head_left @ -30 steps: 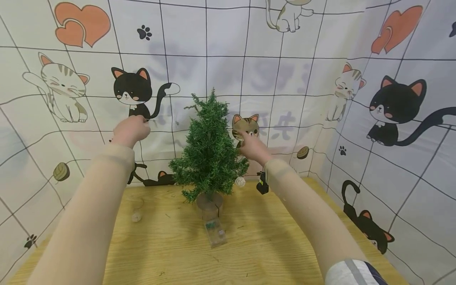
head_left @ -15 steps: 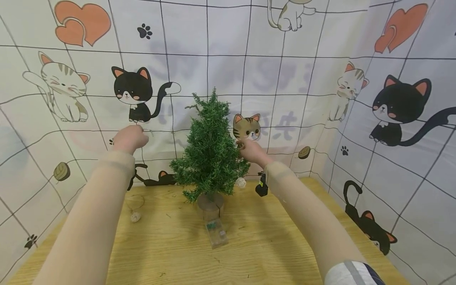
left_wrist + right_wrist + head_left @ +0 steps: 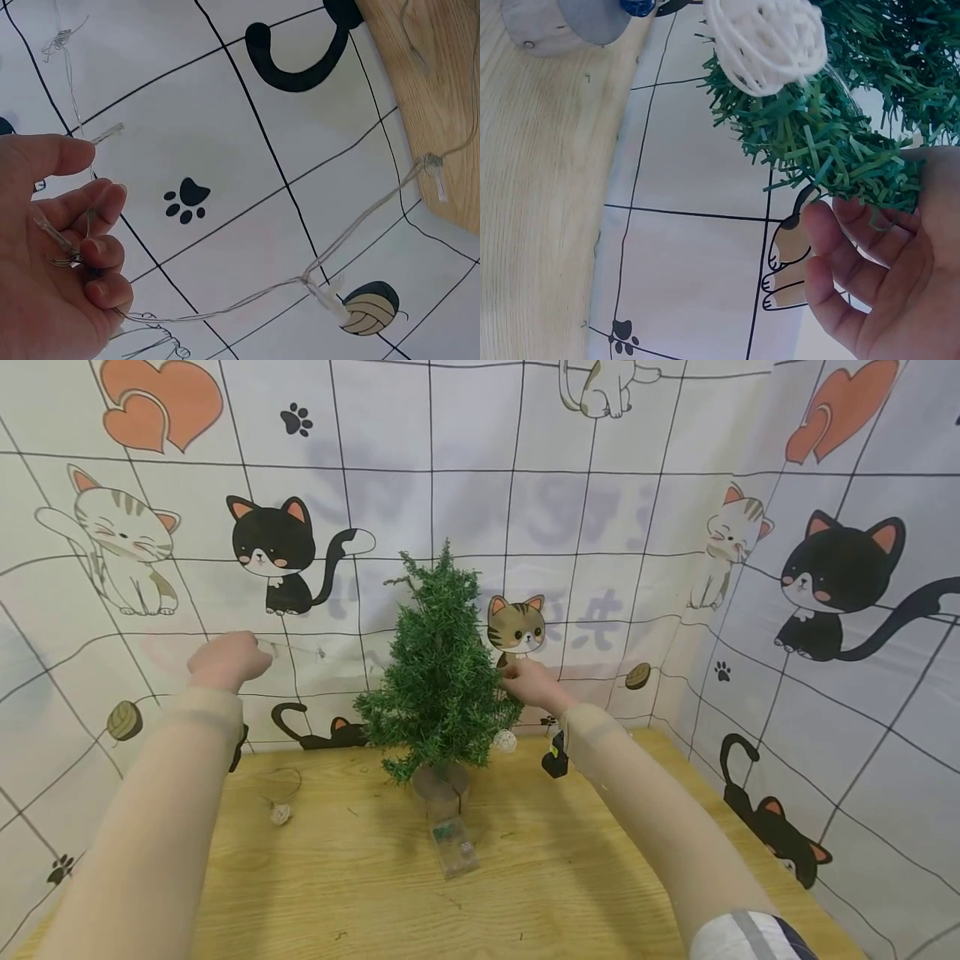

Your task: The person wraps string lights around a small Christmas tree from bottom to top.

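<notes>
A small green artificial Christmas tree (image 3: pixel 442 668) stands on a round base (image 3: pixel 441 797). Left of it, in mid-air before the backdrop, my left hand (image 3: pixel 228 662) grips a string of fairy lights. Curled fingers hold the thin wire (image 3: pixel 217 311) with its small clear bulbs in the left wrist view; the wire trails down toward the table. At the tree's right side my right hand (image 3: pixel 528 681) holds the tip of a branch (image 3: pixel 847 161), fingers curled under it. Beside that branch hangs a white woven ball (image 3: pixel 769 45). The right thumb is largely hidden.
On the table (image 3: pixel 360 893) before the base lies a clear plastic box (image 3: pixel 453 847) with small items. A pale ball (image 3: pixel 281 814) with looped wire lies at left. A black object (image 3: pixel 555 760) sits behind the right forearm. The cat-print backdrop (image 3: pixel 420 435) closes off back and sides.
My left hand has dropped, then swung left away from the tree, drawing the wire outward. My right hand has sunk slightly along the tree's right side.
</notes>
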The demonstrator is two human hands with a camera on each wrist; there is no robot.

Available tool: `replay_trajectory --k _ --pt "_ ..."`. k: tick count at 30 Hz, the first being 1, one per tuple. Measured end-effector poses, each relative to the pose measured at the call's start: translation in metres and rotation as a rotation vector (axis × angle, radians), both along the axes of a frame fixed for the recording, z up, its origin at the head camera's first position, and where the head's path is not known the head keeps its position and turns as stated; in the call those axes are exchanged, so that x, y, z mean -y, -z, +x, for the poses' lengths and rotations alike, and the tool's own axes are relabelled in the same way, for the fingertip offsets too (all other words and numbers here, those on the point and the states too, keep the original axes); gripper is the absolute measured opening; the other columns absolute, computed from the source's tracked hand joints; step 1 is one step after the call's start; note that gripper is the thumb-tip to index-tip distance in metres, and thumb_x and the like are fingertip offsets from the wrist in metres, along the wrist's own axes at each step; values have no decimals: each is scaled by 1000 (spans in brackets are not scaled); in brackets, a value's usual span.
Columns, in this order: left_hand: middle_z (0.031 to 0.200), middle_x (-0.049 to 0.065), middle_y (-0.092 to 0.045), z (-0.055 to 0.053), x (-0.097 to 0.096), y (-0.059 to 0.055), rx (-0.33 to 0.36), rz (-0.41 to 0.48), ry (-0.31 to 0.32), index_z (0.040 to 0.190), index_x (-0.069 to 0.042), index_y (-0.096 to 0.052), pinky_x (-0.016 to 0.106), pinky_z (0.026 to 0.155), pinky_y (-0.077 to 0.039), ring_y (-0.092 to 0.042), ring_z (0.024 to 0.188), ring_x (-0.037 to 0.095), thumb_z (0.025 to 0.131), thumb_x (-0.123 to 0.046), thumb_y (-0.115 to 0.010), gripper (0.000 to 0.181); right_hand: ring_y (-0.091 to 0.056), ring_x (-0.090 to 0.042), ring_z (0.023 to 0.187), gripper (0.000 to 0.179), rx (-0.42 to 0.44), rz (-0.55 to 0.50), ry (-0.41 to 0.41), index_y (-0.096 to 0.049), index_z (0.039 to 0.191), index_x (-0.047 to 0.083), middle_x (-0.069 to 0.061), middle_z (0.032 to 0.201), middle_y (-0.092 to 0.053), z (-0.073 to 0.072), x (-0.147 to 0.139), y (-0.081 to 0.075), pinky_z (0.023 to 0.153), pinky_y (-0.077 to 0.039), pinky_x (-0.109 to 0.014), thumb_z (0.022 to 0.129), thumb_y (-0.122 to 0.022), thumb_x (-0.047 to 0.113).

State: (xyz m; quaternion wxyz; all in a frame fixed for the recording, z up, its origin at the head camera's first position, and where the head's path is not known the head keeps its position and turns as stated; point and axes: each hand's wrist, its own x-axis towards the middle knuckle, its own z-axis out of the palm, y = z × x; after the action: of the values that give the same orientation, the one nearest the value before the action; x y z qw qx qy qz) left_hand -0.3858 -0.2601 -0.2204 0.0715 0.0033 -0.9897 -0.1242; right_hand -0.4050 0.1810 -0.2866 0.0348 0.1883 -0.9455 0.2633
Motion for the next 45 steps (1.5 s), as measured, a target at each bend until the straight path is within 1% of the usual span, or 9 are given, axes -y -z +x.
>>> replay_trajectory --k 4,12,17,21,24,28,32,37,45 --pt "118 35 -52 6 13 -3 2 -8 -2 122 11 -49 53 63 -45 -54 91 48 88 -20 -42 46 -31 -17 51 34 -8 -19 -18 -41 68 11 -2 57 -33 0 2 1 57 -31 -32 102 -46 15" --pt "113 30 -55 15 28 -9 10 -31 29 115 6 -54 55 65 -42 -51 88 46 87 -21 -40 41 -29 -13 43 45 -5 -35 -25 -38 58 15 3 49 -29 4 -1 4 52 -30 -30 101 -49 18" --pt "98 21 -56 27 31 -15 27 -67 44 99 0 -56 52 63 -41 -48 80 38 87 -22 -41 29 -40 -16 47 31 -18 -50 -16 -69 86 2 -2 56 -46 8 0 5 55 -38 -32 102 -49 19" --pt "102 22 -58 40 33 -22 26 -121 74 103 1 -57 53 63 -43 -50 82 38 88 -23 -44 31 -58 -24 77 32 -81 -142 32 -63 121 -1 -13 96 -65 20 0 3 72 -48 -39 102 -48 21" --pt "100 20 -59 47 33 -27 16 -165 107 104 0 -60 51 59 -44 -52 80 35 88 -22 -45 31 -58 -28 92 33 -193 -274 82 -60 125 2 -15 113 -61 32 -1 1 76 -47 -43 102 -50 23" --pt "107 20 -62 57 30 -33 4 -232 146 111 -1 -61 52 59 -46 -56 84 34 88 -22 -47 35 -52 -25 85 28 -395 -392 99 -62 119 5 -12 108 -56 51 -2 -3 69 -43 -39 100 -54 24" --pt "122 24 -59 70 25 -39 -11 -301 177 123 -1 -59 58 62 -47 -59 98 41 89 -23 -50 42 -49 -25 85 19 -583 -435 5 -65 110 6 -11 111 -56 70 6 -5 67 -40 -37 97 -59 18" --pt "98 11 -64 95 16 -47 -44 -401 229 101 -6 -65 52 56 -46 -60 80 30 87 -23 -52 26 -51 -28 92 15 -769 -390 -215 -66 104 1 -14 109 -55 94 26 0 74 -43 -42 91 -64 8" --pt "76 0 -53 142 -9 -49 -94 -522 309 79 -12 -59 44 52 -45 -52 64 19 87 -28 -63 18 -54 -28 107 20 -865 -224 -489 -63 108 3 -13 114 -56 125 66 4 90 -45 -41 90 -66 12"
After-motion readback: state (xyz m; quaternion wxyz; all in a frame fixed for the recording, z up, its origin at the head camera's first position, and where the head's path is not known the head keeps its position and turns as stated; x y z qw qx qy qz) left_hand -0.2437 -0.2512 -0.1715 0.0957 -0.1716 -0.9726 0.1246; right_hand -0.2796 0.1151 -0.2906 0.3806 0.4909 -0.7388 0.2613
